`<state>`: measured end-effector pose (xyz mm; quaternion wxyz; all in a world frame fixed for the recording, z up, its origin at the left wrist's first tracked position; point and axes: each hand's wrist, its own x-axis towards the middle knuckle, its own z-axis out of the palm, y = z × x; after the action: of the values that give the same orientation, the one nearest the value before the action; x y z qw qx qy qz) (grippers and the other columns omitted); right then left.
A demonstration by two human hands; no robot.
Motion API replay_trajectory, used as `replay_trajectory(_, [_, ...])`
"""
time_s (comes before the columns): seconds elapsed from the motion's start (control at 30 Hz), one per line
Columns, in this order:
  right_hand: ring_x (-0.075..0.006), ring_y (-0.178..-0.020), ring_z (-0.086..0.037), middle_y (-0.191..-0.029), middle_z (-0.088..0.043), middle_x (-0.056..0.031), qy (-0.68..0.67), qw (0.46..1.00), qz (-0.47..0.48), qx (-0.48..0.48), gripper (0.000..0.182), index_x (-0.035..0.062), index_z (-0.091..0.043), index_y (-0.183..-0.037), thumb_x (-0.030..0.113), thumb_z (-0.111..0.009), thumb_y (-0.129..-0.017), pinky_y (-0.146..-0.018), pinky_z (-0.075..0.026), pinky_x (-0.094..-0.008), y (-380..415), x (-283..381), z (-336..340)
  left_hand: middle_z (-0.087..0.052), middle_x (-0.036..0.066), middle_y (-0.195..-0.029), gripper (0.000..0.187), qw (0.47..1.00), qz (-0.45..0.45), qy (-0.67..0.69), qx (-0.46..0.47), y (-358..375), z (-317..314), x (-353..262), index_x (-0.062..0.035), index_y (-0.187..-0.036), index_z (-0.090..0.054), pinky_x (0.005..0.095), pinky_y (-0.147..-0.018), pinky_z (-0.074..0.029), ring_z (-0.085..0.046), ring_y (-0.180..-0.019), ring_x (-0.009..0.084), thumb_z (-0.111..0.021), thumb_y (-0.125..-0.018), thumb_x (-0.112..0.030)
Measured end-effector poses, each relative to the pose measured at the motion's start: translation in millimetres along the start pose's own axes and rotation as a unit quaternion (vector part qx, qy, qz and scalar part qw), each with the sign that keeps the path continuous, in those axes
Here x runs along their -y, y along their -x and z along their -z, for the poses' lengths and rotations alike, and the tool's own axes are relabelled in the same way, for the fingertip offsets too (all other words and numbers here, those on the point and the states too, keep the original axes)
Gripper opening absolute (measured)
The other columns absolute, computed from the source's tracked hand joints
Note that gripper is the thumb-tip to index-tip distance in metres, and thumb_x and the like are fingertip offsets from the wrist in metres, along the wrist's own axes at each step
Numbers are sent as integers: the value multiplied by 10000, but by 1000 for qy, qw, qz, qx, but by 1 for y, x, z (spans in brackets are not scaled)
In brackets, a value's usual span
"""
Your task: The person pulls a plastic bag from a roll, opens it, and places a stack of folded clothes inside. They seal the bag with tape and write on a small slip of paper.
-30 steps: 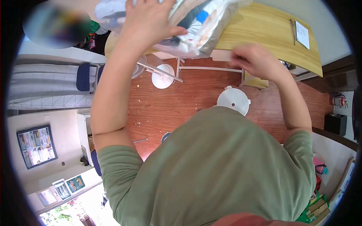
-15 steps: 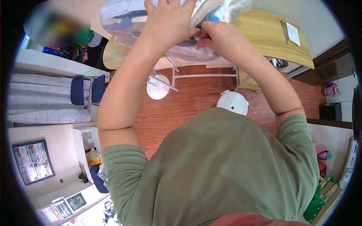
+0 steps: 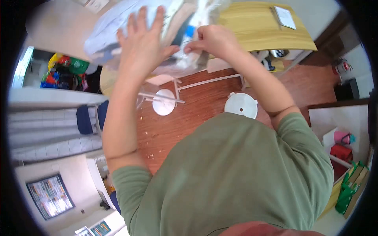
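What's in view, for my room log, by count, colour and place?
bag: one, clear, filled, top centre
table: one, light wood, top right
pad: one, white, on table's right end
stool: one, white, centre
disc: one, white, left of stool
chair: at least one, navy, left
fabric: count unclear, grey and white, left
frame: one, dark, lower left
items: several, multicoloured, upper left
extinguisher: one, red, far right
box: one, black, below extinguisher
bottle: one, pink, right
tote: one, green, lower right
shirt: one, green, bottom centre
left hand: one, fingers spread on bag
right hand: one, fingers at bag's right
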<state>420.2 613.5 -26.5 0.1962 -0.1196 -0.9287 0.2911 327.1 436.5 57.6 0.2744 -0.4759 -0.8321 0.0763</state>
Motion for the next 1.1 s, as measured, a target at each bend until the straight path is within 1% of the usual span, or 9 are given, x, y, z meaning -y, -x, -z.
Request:
replay_trajectory(0.1, [-161,-616,-592,-612,-556,-81,-143,988,-37,-41,397,28,-565,-702,359,-742,-833,-550,-438,-329,35,-48,23,-317,229,-1496,966,1000,-16,8,2,-1,-2,3,-169,-1497,-334,591,-1033,-308,-333,-1356,423,-801,-696,-438])
replay_trajectory(0.17, [-107,-670,-580,-676,-570,-27,-379,910,-77,150,364,29,-559,-698,303,-754,-836,-579,-439,-279,78,-127,26,-327,242,-1486,959,999,-30,-10,13,-3,5,-1,-147,-1501,-332,511,-1040,-318,-346,-1342,415,-795,-706,-420])
replay_trajectory(0.23, [-139,-756,-608,-802,-656,-44,-280,907,-36,312,226,33,-692,-868,258,-716,-861,-691,-490,-304,118,-222,34,-322,244,-1491,960,999,-31,-15,25,-7,8,-4,-140,-1503,-328,509,-1052,-305,-342,-1344,419,-793,-709,-413])
replay_trajectory(0.3, [-151,-832,-632,-907,-704,-73,-142,911,-362,140,252,45,-723,-986,263,-715,-860,-760,-496,-320,160,-329,-1,-315,245,-1495,967,999,-46,0,14,-7,9,-6,-135,-1505,-324,503,-1067,-290,-337,-1346,421,-795,-705,-407])
replay_trajectory(0.43, [-206,-922,-660,-995,-724,-92,-134,885,-440,-67,389,98,-735,-1065,388,-761,-807,-844,-509,-358,195,-500,-73,-282,239,-1518,983,998,-43,24,29,-12,10,-11,-129,-1514,-307,490,-1099,-262,-317,-1360,420,-798,-708,-402])
replay_trajectory(0.77, [-203,-840,-645,-961,-714,-95,-404,796,-423,-154,328,-20,-704,-1024,228,-774,-820,-766,-492,-336,161,-517,-126,-221,219,-1551,1016,997,-21,45,63,-17,14,-16,-142,-1530,-270,480,-1116,-251,-286,-1385,403,-813,-703,-373])
replay_trajectory(0.87, [-142,-797,-620,-907,-698,-61,-220,870,-426,-120,176,-10,-687,-994,90,-713,-852,-718,-492,-305,186,-503,-106,-235,230,-1543,1011,997,-26,34,64,-17,14,-15,-141,-1528,-274,478,-1117,-251,-290,-1385,406,-811,-705,-379])
replay_trajectory(0.97, [-153,-735,-613,-884,-692,-62,-278,792,-541,55,172,-10,-683,-961,133,-699,-866,-658,-496,-329,200,-482,-89,-264,245,-1527,1003,998,-36,23,50,-15,11,-9,-134,-1522,-290,482,-1114,-255,-307,-1376,413,-808,-704,-395])
replay_trajectory(1.1, [-305,-861,-698,-972,-715,-162,252,884,-378,105,192,12,-692,-923,133,-544,-904,-713,-549,-433,193,-435,-68,-296,254,-1510,979,998,-36,37,42,-14,10,-6,-146,-1509,-324,486,-1098,-280,-332,-1362,420,-800,-702,-428])
